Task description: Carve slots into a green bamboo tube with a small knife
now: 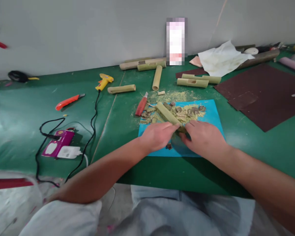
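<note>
no legible text, faint print on the white adapter [68,152] too small to read, upright screen [176,41] pixelated

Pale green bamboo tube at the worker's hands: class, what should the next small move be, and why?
Probably roll the tube slightly and check its near end: the left hand and right hand partly cover that end, the red-handled bladed tool lies aside, and the rectangular blue sheet underneath could catch any loose shavings.
</note>
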The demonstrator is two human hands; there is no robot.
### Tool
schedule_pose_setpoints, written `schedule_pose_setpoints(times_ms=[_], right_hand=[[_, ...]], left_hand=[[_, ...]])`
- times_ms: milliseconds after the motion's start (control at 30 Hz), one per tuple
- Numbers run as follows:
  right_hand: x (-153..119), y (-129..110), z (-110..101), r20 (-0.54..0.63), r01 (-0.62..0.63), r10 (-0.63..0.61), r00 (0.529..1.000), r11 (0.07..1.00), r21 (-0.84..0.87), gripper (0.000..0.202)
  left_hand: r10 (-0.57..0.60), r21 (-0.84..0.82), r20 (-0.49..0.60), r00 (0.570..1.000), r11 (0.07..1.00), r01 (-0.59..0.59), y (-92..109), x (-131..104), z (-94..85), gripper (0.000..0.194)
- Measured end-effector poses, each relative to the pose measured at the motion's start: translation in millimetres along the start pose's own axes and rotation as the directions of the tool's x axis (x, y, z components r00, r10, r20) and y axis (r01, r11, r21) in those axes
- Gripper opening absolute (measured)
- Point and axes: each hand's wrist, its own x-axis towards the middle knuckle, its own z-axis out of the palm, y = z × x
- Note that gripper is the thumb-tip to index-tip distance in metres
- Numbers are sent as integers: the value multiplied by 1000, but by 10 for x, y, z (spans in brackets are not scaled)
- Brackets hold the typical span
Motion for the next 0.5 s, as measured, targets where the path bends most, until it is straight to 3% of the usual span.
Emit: schedule_pose_setpoints(times_ms=[133,333,500], right_hand=[[-23,-10,23,-47,-21,21,999,1000,-6,27],[-26,-18,83,-159,9,-12,987,1000,-20,21],[-23,-15,89,-204,24,-22,979,1000,5,27]], left_hand=[[-145,-4,-100,984,989,145,-111,36,27,37],[-108,-85,-95,990,991,100,-113,34,37,33],[-161,0,-168,973,987,163,-241,92,19,32]])
